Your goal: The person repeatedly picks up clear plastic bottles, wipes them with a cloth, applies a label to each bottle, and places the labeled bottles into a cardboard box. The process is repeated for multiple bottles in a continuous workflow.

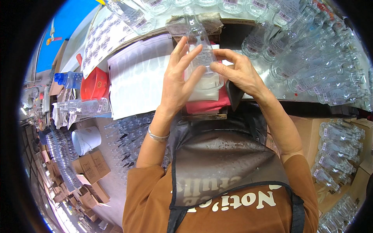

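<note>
A clear glass bottle with fine print and a barcode on its side lies on a padded rest, its neck on a folded grey-beige cloth. The rest carries a white pad and a red cloth under the bottle. My left hand lies over the bottle's left side, fingers stretched and spread. At the bottle's right side, my right hand has its thumb and forefinger against the glass or print. A dark, flat, scraper-like piece juts out below my right palm; its curled fingers seem to hold it, partly hidden.
Sheets of bottle-shaped transfers lie left of the rest, beside a red bowl and a blue-capped plastic bottle. Many labelled glass bottles crowd the right table. Cartons hold more at lower right. A white bucket stands lower left.
</note>
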### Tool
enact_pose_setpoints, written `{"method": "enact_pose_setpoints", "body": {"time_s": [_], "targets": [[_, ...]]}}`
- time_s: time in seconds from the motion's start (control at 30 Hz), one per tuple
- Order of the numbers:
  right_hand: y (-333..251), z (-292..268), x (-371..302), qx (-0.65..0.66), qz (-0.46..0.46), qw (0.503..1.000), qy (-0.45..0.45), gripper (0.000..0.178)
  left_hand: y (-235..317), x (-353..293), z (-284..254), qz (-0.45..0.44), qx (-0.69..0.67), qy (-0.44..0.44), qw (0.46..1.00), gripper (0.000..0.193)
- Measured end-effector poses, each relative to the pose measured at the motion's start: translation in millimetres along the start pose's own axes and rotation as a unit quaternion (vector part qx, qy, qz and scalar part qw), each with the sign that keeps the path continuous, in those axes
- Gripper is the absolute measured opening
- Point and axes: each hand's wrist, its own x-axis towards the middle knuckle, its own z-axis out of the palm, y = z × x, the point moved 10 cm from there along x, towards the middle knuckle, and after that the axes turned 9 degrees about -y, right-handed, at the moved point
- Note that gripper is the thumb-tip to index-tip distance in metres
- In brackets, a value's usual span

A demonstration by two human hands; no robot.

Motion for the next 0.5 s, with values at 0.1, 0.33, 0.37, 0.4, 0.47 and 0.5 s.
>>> {"method": "enact_pose_setpoints", "body": {"time_s": [0.1, 0.33, 0.37, 0.4, 0.47, 0.5], "targets": [[2, 0, 1, 0.006, -0.003, 1.000, 0.003, 0.059, 1, 1, 0, 0.000, 0.001, 0.001, 1.000, 0.047], [3, 3, 2, -0.004, 0.040, 0.999, -0.029, 0.052, 2, 2, -1, -0.006, 0.017, 0.001, 1.000, 0.047], [1, 3, 3, 0.009, 0.023, 0.999, -0.030, 0.051, 2, 2, -1, -0.008, 0.017, 0.001, 1.000, 0.047], [1, 4, 3, 0.022, 0.007, 0.999, -0.030, 0.050, 2, 2, -1, -0.010, 0.016, 0.000, 1.000, 0.047], [12, -2, 1, 0.102, 0.016, 0.995, -0.007, 0.047, 2, 2, -1, -0.013, 0.019, -0.002, 1.000, 0.047], [23, -9, -2, 0.167, 0.041, 0.985, 0.017, 0.047, 1, 2, -1, -0.013, 0.024, -0.003, 1.000, 0.047]]}}
